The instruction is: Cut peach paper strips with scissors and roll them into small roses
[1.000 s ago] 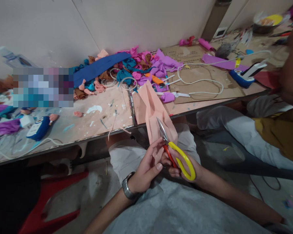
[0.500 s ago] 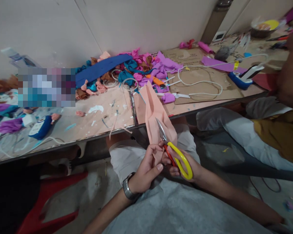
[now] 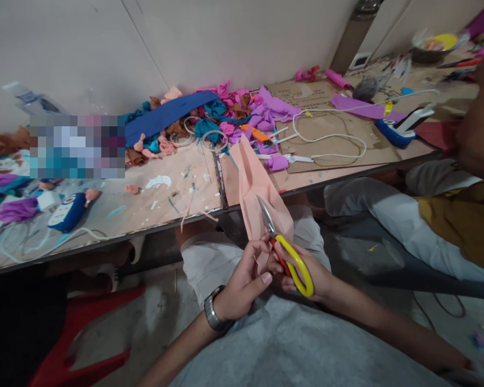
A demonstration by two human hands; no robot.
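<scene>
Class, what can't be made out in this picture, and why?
All in the head view:
- Near end of the creased peach strip: hidden by the left hand and right hand.
- Metal scissors, red handle: partly covered by right-hand fingers.
- Whatever the pixelated patch covers.
- Red plastic chair: cut off, bottom edge.

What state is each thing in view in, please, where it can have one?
Scissors: blades closed, in the right hand.
Peach sheet: creased, opened out lengthwise.
Left hand: fingers curled, at the sheet's near end.
Dark blue strip: spread over crumpled scraps.
White cable: loosely looped over cardboard.
</scene>
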